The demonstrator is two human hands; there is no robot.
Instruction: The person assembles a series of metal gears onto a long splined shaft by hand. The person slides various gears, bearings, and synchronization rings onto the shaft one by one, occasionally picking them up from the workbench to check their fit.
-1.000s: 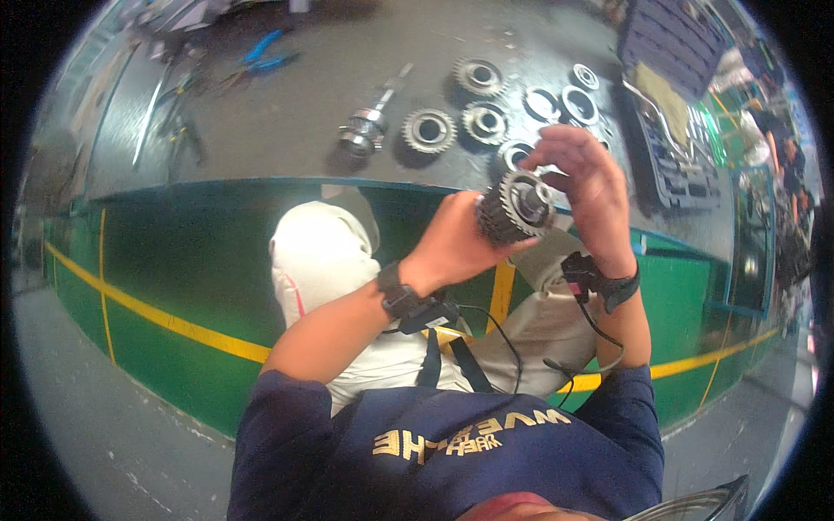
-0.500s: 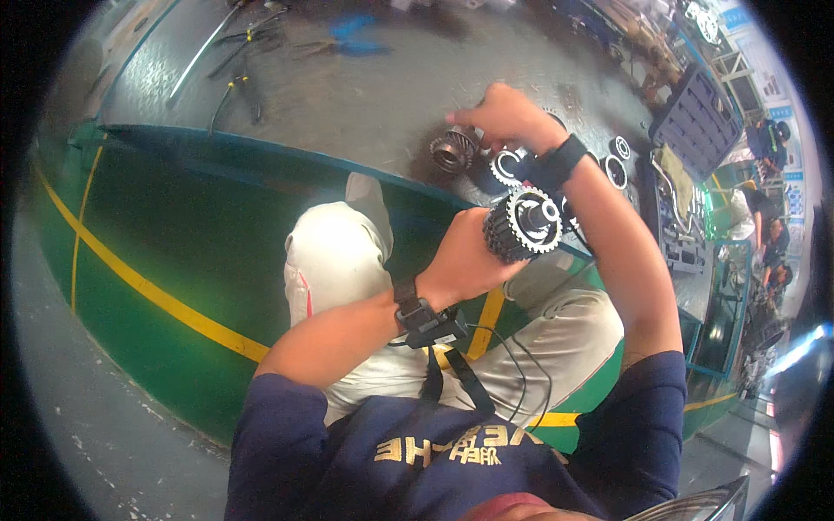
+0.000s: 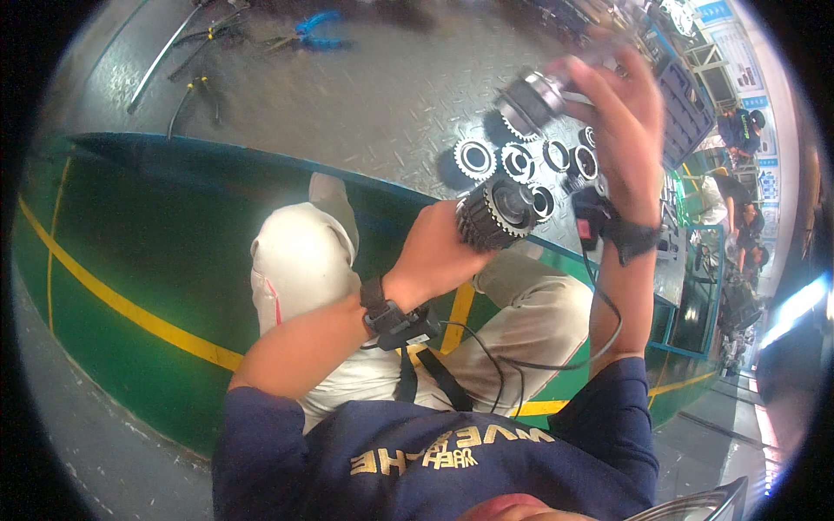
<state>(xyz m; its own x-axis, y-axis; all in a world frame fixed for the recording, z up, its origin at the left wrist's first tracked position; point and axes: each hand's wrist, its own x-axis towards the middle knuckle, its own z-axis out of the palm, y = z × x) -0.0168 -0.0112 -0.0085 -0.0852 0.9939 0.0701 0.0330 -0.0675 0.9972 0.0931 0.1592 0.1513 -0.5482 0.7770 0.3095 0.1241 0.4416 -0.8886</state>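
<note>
My left hand is closed around a dark gear assembly with a toothed ring and a central shaft, held just off the table's near edge. Farther up and to the right, my right hand grips a steel cylindrical gear between thumb and fingers, above the table; motion blurs both. Between the hands, several loose rings and gears lie on the metal plate, among them a toothed ring and a smaller ring gear.
The steel tabletop has a blue edge. Blue-handled pliers and other hand tools lie at its far left. A dark tool case stands at the right, with people beyond it. Cables hang from my wrist straps.
My right hand has lifted the steel gear off the table and carried it up and to the right. My left hand still holds the gear assembly. The view has shifted slightly.
</note>
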